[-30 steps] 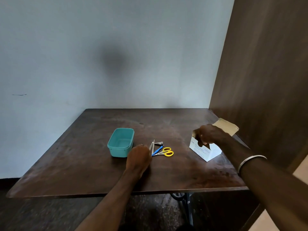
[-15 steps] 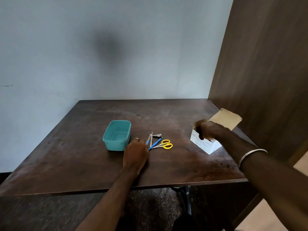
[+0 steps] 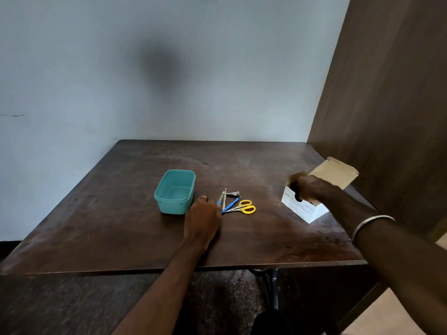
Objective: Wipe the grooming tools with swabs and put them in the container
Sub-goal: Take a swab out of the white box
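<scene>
Reaching further, the left hand (image 3: 203, 220) now pinches a blue-handled metal tool (image 3: 220, 199) beside the teal plastic container (image 3: 175, 191); the right hand (image 3: 312, 189) stays curled inside the white cardboard swab box (image 3: 302, 209), its grip hidden.

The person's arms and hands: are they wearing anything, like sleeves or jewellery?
No sleeves show: both forearms are bare. The left hand has a gold-coloured ring on one finger. The right hand has a thin silvery bangle round its wrist. No gloves or watch.

On the table (image 3: 121, 226), container (image 3: 175, 191) left of tools (image 3: 235, 203); swab box (image 3: 305, 206) far right
</scene>
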